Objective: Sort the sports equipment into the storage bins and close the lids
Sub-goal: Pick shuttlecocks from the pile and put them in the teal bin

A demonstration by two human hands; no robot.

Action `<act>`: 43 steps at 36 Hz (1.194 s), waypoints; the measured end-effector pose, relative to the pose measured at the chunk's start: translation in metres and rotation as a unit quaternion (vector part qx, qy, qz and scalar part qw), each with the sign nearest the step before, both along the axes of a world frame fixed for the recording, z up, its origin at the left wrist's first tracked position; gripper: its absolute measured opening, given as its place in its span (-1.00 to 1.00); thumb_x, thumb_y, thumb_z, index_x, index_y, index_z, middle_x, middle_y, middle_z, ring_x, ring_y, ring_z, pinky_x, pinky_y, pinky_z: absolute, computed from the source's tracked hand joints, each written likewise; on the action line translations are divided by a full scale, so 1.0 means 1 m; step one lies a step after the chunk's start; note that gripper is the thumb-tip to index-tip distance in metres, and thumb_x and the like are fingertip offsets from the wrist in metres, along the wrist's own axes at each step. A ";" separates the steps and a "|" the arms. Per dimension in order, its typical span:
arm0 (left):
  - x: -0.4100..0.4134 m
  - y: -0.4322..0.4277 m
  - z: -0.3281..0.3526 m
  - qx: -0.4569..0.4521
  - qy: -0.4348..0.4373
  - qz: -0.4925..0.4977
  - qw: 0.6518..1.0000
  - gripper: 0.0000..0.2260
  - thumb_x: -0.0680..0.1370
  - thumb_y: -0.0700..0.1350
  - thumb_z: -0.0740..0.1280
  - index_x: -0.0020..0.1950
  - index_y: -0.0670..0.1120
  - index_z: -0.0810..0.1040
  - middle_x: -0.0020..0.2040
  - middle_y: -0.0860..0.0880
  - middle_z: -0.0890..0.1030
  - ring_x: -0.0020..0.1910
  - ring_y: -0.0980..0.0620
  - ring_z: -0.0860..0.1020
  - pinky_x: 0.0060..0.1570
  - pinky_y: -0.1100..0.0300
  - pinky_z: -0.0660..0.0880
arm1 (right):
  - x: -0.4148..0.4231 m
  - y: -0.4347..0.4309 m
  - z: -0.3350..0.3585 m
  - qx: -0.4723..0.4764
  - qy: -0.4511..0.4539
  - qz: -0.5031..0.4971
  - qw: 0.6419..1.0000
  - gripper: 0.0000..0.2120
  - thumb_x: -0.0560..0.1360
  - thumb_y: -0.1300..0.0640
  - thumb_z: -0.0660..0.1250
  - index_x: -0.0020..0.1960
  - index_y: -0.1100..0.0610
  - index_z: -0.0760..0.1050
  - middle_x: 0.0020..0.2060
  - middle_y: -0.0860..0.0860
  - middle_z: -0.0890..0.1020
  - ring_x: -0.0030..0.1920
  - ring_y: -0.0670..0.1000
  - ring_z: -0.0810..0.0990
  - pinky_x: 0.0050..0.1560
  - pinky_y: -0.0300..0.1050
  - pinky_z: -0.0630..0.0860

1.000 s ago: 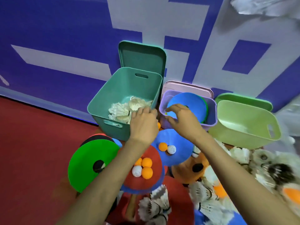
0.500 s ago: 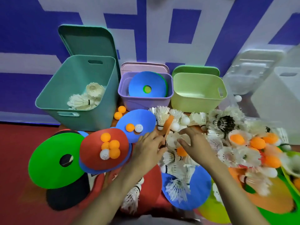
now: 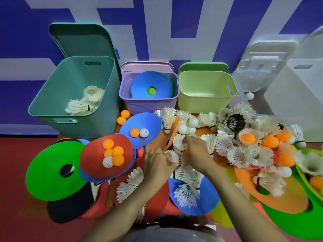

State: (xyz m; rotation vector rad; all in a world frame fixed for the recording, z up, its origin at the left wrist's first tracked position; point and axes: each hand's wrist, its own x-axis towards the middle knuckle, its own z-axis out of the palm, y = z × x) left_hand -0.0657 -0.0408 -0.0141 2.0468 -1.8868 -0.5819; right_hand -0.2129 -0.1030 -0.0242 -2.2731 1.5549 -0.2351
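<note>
My left hand (image 3: 157,167) curls round a white shuttlecock at the near edge of the shuttlecock pile (image 3: 227,140). My right hand (image 3: 195,152) grips another white shuttlecock (image 3: 178,142) beside it. Three open bins stand against the wall. The teal bin (image 3: 52,95) holds a few shuttlecocks (image 3: 83,103). Flat discs, a blue disc (image 3: 150,84) on top, fill the purple bin (image 3: 148,105). Nothing shows inside the light green bin (image 3: 206,100). Orange and white balls lie on a red disc (image 3: 94,163) and a blue disc (image 3: 150,123).
Each lid leans behind its bin: teal lid (image 3: 80,39), pink lid (image 3: 146,66), green lid (image 3: 202,66). White bins (image 3: 293,95) stand at the right. A green disc (image 3: 45,179), orange disc (image 3: 272,196) and table tennis paddles cover the red floor.
Both hands have come back from the bins to the pile and closed on shuttlecocks. The camera has swung right and down, bringing the pile into view.
</note>
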 end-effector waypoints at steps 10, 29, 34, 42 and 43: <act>0.010 0.000 0.016 -0.212 0.041 0.008 0.976 -0.81 0.51 0.01 0.17 -0.16 -0.07 0.48 -0.19 0.02 0.47 -0.16 -0.01 0.45 -0.13 0.11 0.36 | 0.000 -0.004 0.000 0.032 -0.106 -0.064 0.992 -0.70 0.53 0.20 0.23 0.26 0.16 0.40 0.21 0.09 0.45 0.20 0.10 0.43 0.19 0.00 0.36; 0.032 -0.032 0.019 -0.240 0.202 0.111 0.943 -0.82 0.58 -0.05 0.20 -0.03 -0.16 0.46 -0.14 -0.02 0.55 -0.13 -0.04 0.50 -0.13 0.05 0.45 | 0.019 -0.032 0.003 -0.048 -0.069 -0.056 0.995 -0.78 0.56 0.11 0.22 0.16 0.14 0.49 0.10 0.07 0.49 0.16 0.08 0.39 0.15 -0.10 0.33; 0.038 -0.051 0.022 -0.238 0.200 0.141 0.940 -0.86 0.60 -0.11 0.23 -0.04 -0.18 0.46 -0.16 0.02 0.51 -0.15 -0.09 0.51 -0.14 -0.01 0.46 | 0.047 -0.046 0.028 -0.089 -0.200 -0.045 0.975 -0.84 0.53 0.18 0.26 0.09 0.20 0.48 0.00 0.08 0.52 0.06 0.06 0.44 0.00 -0.17 0.31; 0.072 -0.096 0.033 -0.229 0.148 0.127 0.954 -0.91 0.59 -0.23 0.23 -0.09 -0.23 0.43 -0.16 -0.15 0.52 -0.14 -0.14 0.46 -0.12 -0.08 0.39 | 0.088 -0.131 0.034 0.011 0.026 -0.031 0.999 -0.68 0.51 0.21 0.22 0.24 0.28 0.41 0.22 0.26 0.47 0.22 0.24 0.43 0.17 0.01 0.40; 0.075 -0.100 0.034 -0.223 0.141 0.127 0.956 -0.92 0.59 -0.23 0.22 -0.08 -0.23 0.43 -0.14 -0.15 0.53 -0.13 -0.14 0.46 -0.13 -0.04 0.38 | 0.091 -0.137 0.032 0.033 0.063 -0.037 0.997 -0.67 0.51 0.22 0.21 0.26 0.26 0.39 0.25 0.26 0.44 0.24 0.24 0.43 0.18 0.02 0.42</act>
